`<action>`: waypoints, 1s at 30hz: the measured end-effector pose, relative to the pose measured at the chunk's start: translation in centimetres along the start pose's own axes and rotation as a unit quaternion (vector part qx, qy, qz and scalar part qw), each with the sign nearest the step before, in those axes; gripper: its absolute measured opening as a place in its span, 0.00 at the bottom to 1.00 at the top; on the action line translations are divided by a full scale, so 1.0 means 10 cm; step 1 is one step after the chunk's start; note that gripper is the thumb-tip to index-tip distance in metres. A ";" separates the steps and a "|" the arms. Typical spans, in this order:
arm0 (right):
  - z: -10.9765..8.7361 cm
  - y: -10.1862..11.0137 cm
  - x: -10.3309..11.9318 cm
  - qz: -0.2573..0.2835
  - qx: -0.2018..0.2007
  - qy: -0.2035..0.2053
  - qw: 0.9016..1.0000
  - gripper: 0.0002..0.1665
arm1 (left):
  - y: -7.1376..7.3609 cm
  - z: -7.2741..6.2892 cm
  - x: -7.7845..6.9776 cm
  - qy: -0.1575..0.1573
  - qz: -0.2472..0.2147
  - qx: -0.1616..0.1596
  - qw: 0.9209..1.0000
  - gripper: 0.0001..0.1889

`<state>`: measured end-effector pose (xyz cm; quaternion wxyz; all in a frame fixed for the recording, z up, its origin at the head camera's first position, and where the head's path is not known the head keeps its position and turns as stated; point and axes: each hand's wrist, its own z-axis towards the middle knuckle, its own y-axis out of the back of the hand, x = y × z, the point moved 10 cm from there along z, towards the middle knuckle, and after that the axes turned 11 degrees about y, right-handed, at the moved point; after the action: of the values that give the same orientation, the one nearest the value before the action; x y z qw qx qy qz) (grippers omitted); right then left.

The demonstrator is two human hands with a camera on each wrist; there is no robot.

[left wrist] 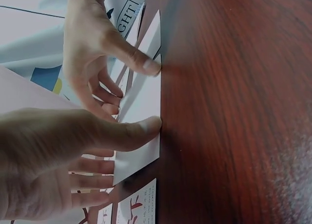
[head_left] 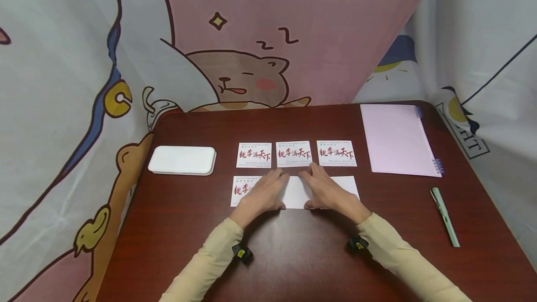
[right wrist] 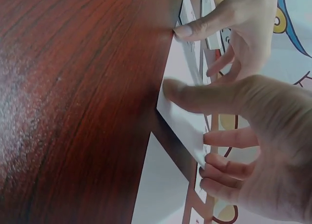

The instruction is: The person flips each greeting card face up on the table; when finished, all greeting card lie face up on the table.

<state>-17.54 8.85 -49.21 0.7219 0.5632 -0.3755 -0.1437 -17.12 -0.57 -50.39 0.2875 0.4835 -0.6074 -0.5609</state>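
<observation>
Both hands are at a blank white card (head_left: pixel 294 194) in the middle of the nearer row on the table. My left hand (head_left: pixel 265 192) holds it toward the left, thumb on the near edge and fingers at the far edge. In the same way my right hand (head_left: pixel 328 193) grips its right part. Left of it, partly behind the left hand, lies a card with red characters (head_left: pixel 241 191). Another blank white card (head_left: pixel 347 183) lies to the right, partly covered by the right hand. In the right wrist view the held card (right wrist: pixel 183 72) lies apart from that blank card (right wrist: pixel 161 185).
Three cards with red characters, left (head_left: pixel 254 155), middle (head_left: pixel 293 154) and right (head_left: pixel 336 153), form the farther row. A white case (head_left: pixel 182 160) lies at left. A pink spiral notebook (head_left: pixel 398 140) and a green pen (head_left: pixel 445 218) are at right on the dark table (head_left: pixel 285 255).
</observation>
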 end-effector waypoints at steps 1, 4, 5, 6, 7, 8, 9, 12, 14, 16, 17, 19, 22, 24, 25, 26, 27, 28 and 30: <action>0.00 0.02 0.01 -0.003 -0.010 0.006 1.000 0.47 | 0.01 0.00 0.00 0.000 0.000 -0.002 1.000 0.43; 0.01 0.12 0.06 -0.025 -0.045 0.029 0.998 0.39 | 0.06 0.00 -0.01 -0.003 -0.006 -0.018 1.000 0.40; 0.01 0.15 0.07 -0.033 -0.056 0.037 0.997 0.36 | 0.09 -0.01 -0.01 -0.007 -0.008 -0.029 1.000 0.37; 0.01 0.18 0.09 -0.042 -0.066 0.044 0.996 0.33 | 0.13 -0.01 -0.02 -0.013 -0.007 -0.043 0.999 0.35; 0.01 0.21 0.11 -0.049 -0.076 0.051 0.995 0.31 | 0.17 -0.02 -0.03 -0.018 -0.006 -0.057 0.998 0.32; 0.00 0.24 0.12 -0.056 -0.084 0.056 0.993 0.28 | 0.22 -0.03 -0.05 -0.025 -0.005 -0.073 0.997 0.30; 0.00 0.27 0.13 -0.062 -0.091 0.059 0.992 0.25 | 0.26 -0.04 -0.06 -0.032 -0.001 -0.089 0.996 0.27; -0.01 0.35 0.17 -0.074 -0.112 0.065 0.989 0.19 | 0.37 -0.08 -0.08 -0.045 0.002 -0.126 0.991 0.21; -0.03 0.41 0.20 -0.078 -0.125 0.068 0.987 0.15 | 0.43 -0.11 -0.09 -0.051 -0.002 -0.144 0.988 0.18; -0.05 0.48 0.23 -0.079 -0.136 0.070 0.985 0.13 | 0.49 -0.15 -0.11 -0.058 -0.006 -0.161 0.985 0.14; -0.06 0.51 0.25 -0.079 -0.142 0.072 0.984 0.11 | 0.53 -0.18 -0.12 -0.064 -0.011 -0.171 0.983 0.13; -0.09 0.57 0.30 -0.080 -0.155 0.078 0.982 0.09 | 0.61 -0.24 -0.15 -0.080 -0.020 -0.195 0.977 0.10; -0.16 0.67 0.38 -0.079 -0.177 0.091 0.977 0.10 | 0.73 -0.34 -0.19 -0.105 -0.038 -0.234 0.966 0.06; -0.20 0.72 0.43 -0.076 -0.188 0.102 0.974 0.11 | 0.78 -0.41 -0.21 -0.118 -0.048 -0.257 0.958 0.04; -0.21 0.74 0.46 -0.074 -0.192 0.107 0.973 0.12 | 0.80 -0.44 -0.21 -0.122 -0.051 -0.265 0.955 0.03; -0.23 0.75 0.48 -0.072 -0.194 0.112 0.972 0.13 | 0.80 -0.47 -0.21 -0.126 -0.055 -0.272 0.952 0.03; -0.24 0.75 0.50 -0.070 -0.195 0.118 0.971 0.12 | 0.80 -0.49 -0.22 -0.130 -0.057 -0.278 0.950 0.02; -0.25 0.74 0.52 -0.072 -0.193 0.123 0.971 0.12 | 0.79 -0.52 -0.22 -0.135 -0.058 -0.283 0.948 0.02; -0.26 0.69 0.55 -0.077 -0.185 0.130 0.971 0.10 | 0.73 -0.55 -0.23 -0.142 -0.058 -0.284 0.946 0.02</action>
<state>-13.49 9.49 -40.98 0.8428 0.4611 -0.2007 -0.1918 -13.31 -1.39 -41.81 0.2909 0.3314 -0.4283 -0.7887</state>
